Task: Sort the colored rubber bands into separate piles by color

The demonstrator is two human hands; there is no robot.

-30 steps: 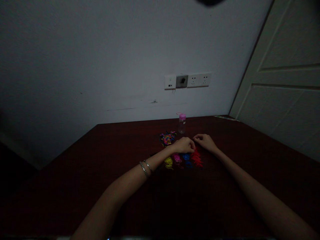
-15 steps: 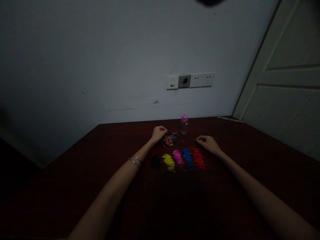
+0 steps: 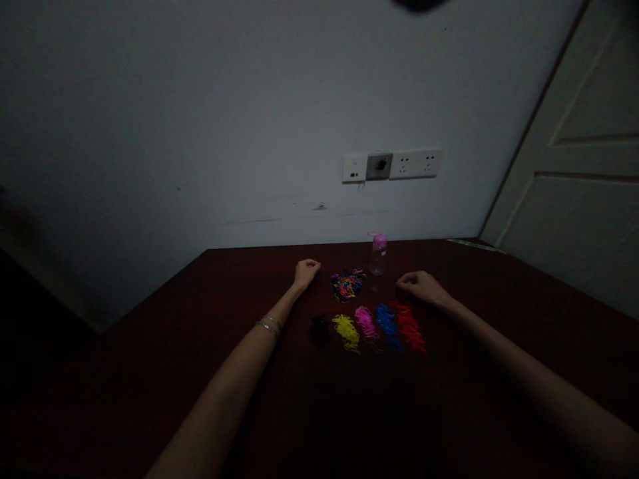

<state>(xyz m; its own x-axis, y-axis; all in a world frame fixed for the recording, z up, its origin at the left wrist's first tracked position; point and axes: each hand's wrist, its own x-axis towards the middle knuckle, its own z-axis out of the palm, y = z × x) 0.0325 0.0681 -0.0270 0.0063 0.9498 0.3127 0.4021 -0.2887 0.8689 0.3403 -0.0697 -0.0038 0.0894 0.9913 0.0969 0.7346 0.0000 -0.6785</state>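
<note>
left grip (image 3: pixel 305 271), right grip (image 3: pixel 422 287) curled, cannot tell if holding; black pile (image 3: pixel 319 330) barely visible.

Rubbery-looking yellow strands (image 3: pixel 346 332), clear plastic bottle (image 3: pixel 378 263), shiny metal bracelets (image 3: pixel 268 326), smooth wood-look tabletop (image 3: pixel 239 276), matt wall (image 3: pixel 239 120)

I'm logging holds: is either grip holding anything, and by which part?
Nothing shows in the left grip or right grip; both are curled, so something small cannot be ruled out.

- Dark, blurred shape (image 3: pixel 418 5), one o'clock: cut by top edge.
- Black, thin-strand pile (image 3: pixel 320 329), six o'clock: single strands indistinct.
- Bare left hand (image 3: pixel 306 273), seven o'clock: grip too small to tell.
</note>
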